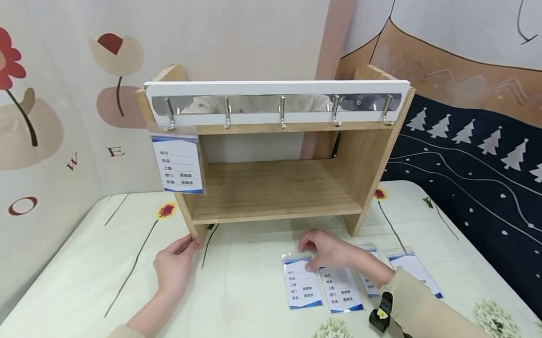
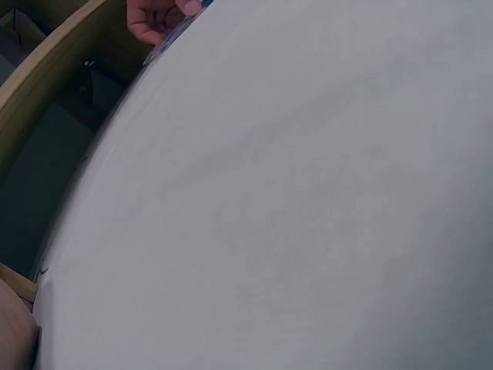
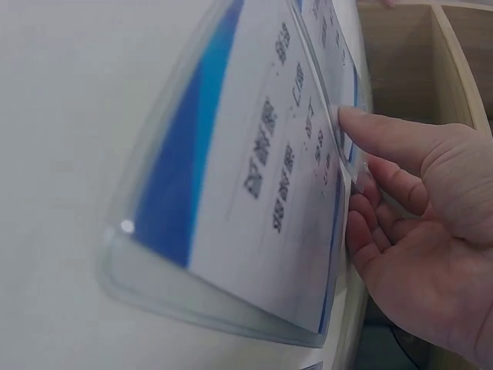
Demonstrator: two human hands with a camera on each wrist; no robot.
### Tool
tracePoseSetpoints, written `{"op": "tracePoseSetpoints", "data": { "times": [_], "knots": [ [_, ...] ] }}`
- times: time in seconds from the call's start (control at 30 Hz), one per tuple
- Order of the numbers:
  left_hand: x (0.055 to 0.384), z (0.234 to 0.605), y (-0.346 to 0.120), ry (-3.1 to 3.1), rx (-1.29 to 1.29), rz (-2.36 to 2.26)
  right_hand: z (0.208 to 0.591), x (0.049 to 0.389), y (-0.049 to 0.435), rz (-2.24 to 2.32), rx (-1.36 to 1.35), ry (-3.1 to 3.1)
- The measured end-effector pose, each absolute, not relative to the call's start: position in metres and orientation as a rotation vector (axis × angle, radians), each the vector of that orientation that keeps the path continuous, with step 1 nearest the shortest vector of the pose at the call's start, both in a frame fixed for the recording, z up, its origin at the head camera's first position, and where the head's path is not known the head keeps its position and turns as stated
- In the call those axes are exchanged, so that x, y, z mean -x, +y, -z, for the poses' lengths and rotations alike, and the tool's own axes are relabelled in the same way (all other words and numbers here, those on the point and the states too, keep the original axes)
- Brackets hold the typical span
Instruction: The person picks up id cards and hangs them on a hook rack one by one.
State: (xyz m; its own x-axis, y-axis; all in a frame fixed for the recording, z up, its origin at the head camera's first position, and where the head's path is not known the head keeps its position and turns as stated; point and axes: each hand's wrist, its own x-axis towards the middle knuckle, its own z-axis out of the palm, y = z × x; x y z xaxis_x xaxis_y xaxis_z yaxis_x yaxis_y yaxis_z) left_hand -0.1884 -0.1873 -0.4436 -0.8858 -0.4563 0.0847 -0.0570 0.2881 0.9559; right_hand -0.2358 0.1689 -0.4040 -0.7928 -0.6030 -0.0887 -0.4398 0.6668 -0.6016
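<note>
My left hand (image 1: 174,265) grips the front bottom end of the left side panel of a small wooden shelf (image 1: 274,189). At the top edge of the leftmost badge holder (image 1: 302,286) on the bed, my right hand (image 1: 328,249) has its thumb over the card's upper right corner and its fingers curled at the edge. In the right wrist view the thumb (image 3: 385,137) lies on that clear sleeve, beside the second badge holder (image 3: 254,177). Another badge holder (image 1: 179,165) hangs from the leftmost hook of the metal hook rail (image 1: 255,103) on the shelf front.
Two more badge holders, one partly behind my right forearm (image 1: 369,284) and one farther right (image 1: 414,271), lie on the floral sheet (image 1: 238,288). A black strap with a small box (image 1: 380,315) is at the right sleeve. Printed curtains (image 1: 259,32) stand behind the shelf.
</note>
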Motion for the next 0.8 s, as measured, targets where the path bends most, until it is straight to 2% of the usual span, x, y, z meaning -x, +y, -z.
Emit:
{"op": "tracePoseSetpoints", "data": {
  "times": [0.8],
  "knots": [
    [0.1875, 0.4425, -0.1858, -2.227, -0.472, 1.627, 0.4069, 0.2260, 0.1630, 1.092, 0.925, 2.634]
  ]
}}
